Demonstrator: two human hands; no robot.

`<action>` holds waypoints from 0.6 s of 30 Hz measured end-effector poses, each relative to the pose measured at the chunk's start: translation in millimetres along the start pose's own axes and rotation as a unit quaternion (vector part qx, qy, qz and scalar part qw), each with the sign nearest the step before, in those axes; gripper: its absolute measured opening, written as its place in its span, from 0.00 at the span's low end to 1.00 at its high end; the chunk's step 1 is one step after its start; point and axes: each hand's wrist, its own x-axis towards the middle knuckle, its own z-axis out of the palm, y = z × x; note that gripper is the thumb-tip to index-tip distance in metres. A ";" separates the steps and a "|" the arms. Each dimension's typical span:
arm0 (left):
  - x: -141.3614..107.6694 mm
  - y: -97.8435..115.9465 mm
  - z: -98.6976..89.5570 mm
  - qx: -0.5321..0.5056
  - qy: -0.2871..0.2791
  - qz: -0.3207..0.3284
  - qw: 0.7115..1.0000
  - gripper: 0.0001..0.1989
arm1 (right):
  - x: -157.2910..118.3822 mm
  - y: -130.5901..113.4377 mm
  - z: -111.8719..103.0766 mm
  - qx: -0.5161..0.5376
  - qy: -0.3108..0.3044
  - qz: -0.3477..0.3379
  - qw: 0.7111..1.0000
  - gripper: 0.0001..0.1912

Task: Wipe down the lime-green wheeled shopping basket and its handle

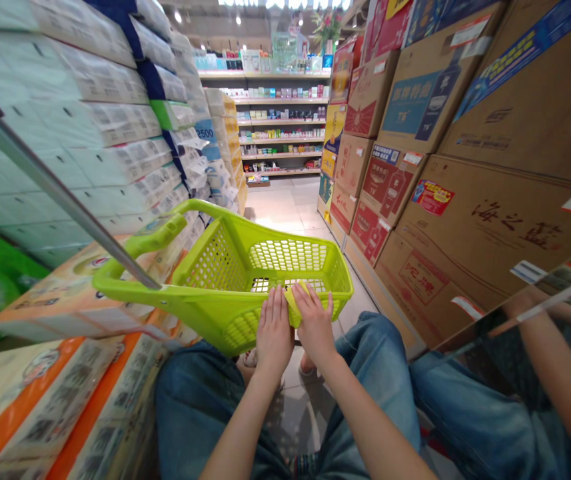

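Observation:
A lime-green plastic shopping basket (225, 323) with perforated walls stands in front of my knees, its handle to the left and a metal rod rising from it. My left hand (274, 328) lies with fingers straight against the basket's near side. Beside it my right hand (314, 327) presses a yellow cloth (294, 301) to the same side near the rim, its fingers spread over the cloth. No goods show inside the basket.
Stacked tissue packs (65, 133) rise on the left, with orange-white packs (40, 407) lower down. Cardboard cartons (490, 240) line the right, beside a reflective panel (525, 360) mirroring an arm and jeans. Stocked shelves (285, 122) stand behind the tiled aisle (288, 200).

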 end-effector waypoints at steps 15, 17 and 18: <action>-2.4 3.0 -1.9 -0.013 -0.006 -0.001 1.000 0.40 | -22.9 96.5 -21.1 -0.010 0.079 0.156 0.984 0.43; -2.3 3.0 -1.6 -0.016 -0.001 -0.001 1.000 0.40 | -20.4 78.4 -18.0 -0.027 0.071 0.155 0.985 0.42; -2.1 2.9 -1.5 -0.017 0.001 0.000 1.000 0.40 | -18.6 67.4 -15.7 -0.035 0.064 0.142 0.987 0.43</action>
